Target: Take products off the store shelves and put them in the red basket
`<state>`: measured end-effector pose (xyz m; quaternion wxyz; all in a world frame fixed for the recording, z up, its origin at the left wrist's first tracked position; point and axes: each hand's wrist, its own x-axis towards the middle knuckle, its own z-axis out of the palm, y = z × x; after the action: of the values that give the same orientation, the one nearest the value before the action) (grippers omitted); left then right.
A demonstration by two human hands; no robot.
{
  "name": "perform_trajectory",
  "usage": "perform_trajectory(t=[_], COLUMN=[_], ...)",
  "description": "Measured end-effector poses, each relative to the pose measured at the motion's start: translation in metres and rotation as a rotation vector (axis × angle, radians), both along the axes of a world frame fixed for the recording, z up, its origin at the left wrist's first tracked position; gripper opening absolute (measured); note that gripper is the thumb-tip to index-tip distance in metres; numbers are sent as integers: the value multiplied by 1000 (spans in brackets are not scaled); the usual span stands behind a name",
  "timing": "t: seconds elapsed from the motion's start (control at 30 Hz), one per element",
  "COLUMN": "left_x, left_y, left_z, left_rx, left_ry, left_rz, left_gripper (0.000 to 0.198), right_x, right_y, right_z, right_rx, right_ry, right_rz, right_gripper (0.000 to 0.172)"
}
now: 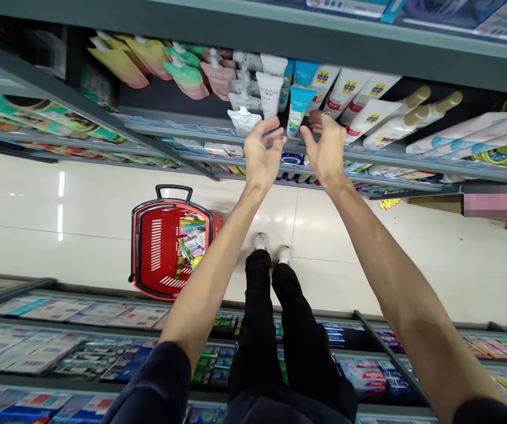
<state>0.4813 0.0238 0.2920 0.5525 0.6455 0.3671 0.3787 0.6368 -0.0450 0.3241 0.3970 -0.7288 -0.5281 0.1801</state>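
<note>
Both hands reach to the front edge of a shelf of squeeze tubes. My left hand (264, 152) has its fingers apart, just in front of a white tube (269, 94) and a white spouted pouch (244, 120); nothing shows in it. Beside a blue and white tube (298, 111) is my right hand (326, 147), thumb and fingers apart and curled toward the shelf. Its fingertips lie close to white tubes with yellow labels (347, 88); whether they touch them I cannot tell. The blue tube stands upright between the two hands.
A red shopping basket (149, 247) with several small items stands on the tiled floor (80, 212) to the left. White bottles with tan caps (406, 121) fill the shelf to the right, spouted pouches (186, 73) the left. Another shelf rack (116, 312) runs close behind my legs.
</note>
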Motion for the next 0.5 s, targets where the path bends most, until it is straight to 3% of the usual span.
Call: perform_trajectory(t=[0.13, 0.33, 0.5], left_x=[-25, -33, -32], left_y=[-2, 25, 33], left_z=[12, 5, 6], left_rx=[58, 171, 335], left_ry=[166, 357, 476], left_rz=[84, 2, -11], left_gripper=[59, 56, 40], right_x=[0, 1, 1], right_y=[-21, -20, -14], right_z=[11, -9, -12], right_rx=[48, -122, -75], right_ry=[-10, 31, -69], right_rz=[-90, -29, -54], right_gripper=[37, 47, 31])
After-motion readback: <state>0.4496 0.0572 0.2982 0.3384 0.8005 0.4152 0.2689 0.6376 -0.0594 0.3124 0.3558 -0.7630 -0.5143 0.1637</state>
